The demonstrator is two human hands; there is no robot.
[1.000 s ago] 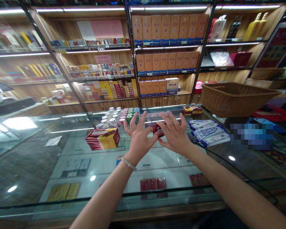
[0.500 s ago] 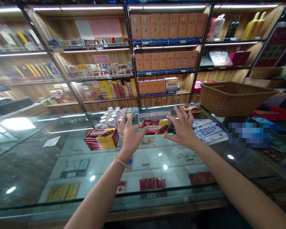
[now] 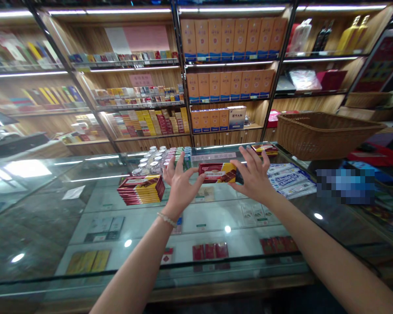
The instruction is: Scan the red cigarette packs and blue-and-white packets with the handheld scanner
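Between my two hands is a red-and-yellow chocolate packet (image 3: 216, 173), its printed face toward me, raised above the glass counter. My left hand (image 3: 180, 183) pinches its left end with thumb and index finger, the other fingers raised. At the right end, thumb and index finger of my right hand (image 3: 253, 174) close on the packet, with the remaining fingers spread upward. A stack of matching chocolate packets (image 3: 141, 190) lies on the counter left of my left hand. Behind my right hand are more packets of that colouring (image 3: 265, 149).
Clear-lidded jars (image 3: 152, 160) and small coloured packs (image 3: 178, 155) stand behind my left hand. Blue-and-white packets (image 3: 291, 179) lie right of my right hand, near a wicker basket (image 3: 327, 135). The glass counter (image 3: 222, 218) shows boxes beneath. Shelves hold orange boxes (image 3: 227, 39).
My right hand has closed in on the packet's right end and now grips it, where a gap showed before. The packet has shifted slightly right and its right end tilts up a little.
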